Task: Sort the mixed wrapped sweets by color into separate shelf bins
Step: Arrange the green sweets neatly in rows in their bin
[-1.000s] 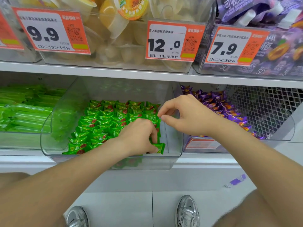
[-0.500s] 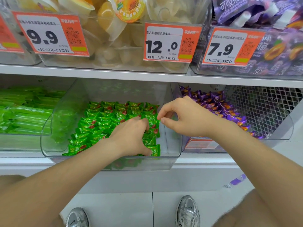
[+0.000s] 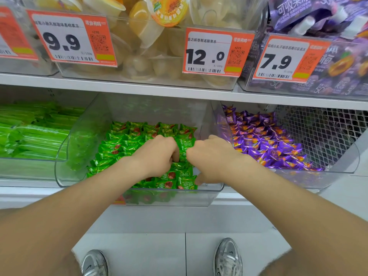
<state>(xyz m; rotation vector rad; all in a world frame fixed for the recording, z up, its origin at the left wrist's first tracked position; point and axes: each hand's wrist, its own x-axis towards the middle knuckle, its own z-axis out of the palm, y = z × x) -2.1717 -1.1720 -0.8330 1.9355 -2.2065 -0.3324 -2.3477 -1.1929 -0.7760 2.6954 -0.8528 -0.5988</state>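
Left hand: the left hand point(image 3: 157, 156) is down in the middle bin point(image 3: 65, 176), back upward, fingers curled into the pile of green sweets point(image 3: 127, 144). The fingertips are buried among the wrappers, so it cannot be told whether they grasp one.
Right hand: the right hand point(image 3: 211, 158) sits just beside the left hand in the same bin. Its knuckles are bent against a column of green sweets and its thumb reaches down to the front row near the bin's front wall. Whether it grasps a sweet cannot be told either.
Green sweets: they lie in rows over most of the middle bin's floor, each wrapper green with a red spot. One column runs between the two hands.
Middle bin: clear plastic with a low front lip, standing on the lower shelf between two other bins.
Purple sweets: the purple sweets point(image 3: 264, 140), marked with orange, are heaped in the right bin point(image 3: 338, 166) against its left wall, separated from the green ones by the bin walls.
Right bin: clear and of the same shape, with white mesh point(image 3: 322, 132) showing behind its right part.
Left bin: the left bin point(image 3: 20, 166) holds long green packs point(image 3: 29, 136) lying flat.
Upper shelf: the upper shelf point(image 3: 119, 86) carries clear bins of pale jelly cups point(image 3: 143, 26) and purple pouches point(image 3: 318, 14).
Price tags: orange and white, a 9.9 tag point(image 3: 65, 40), a 12.0 tag point(image 3: 209, 54) and a 7.9 tag point(image 3: 282, 60) hang on the upper bins.
Below: a left shoe point(image 3: 95, 263) and a right shoe point(image 3: 227, 257), both silver, stand on a pale floor.
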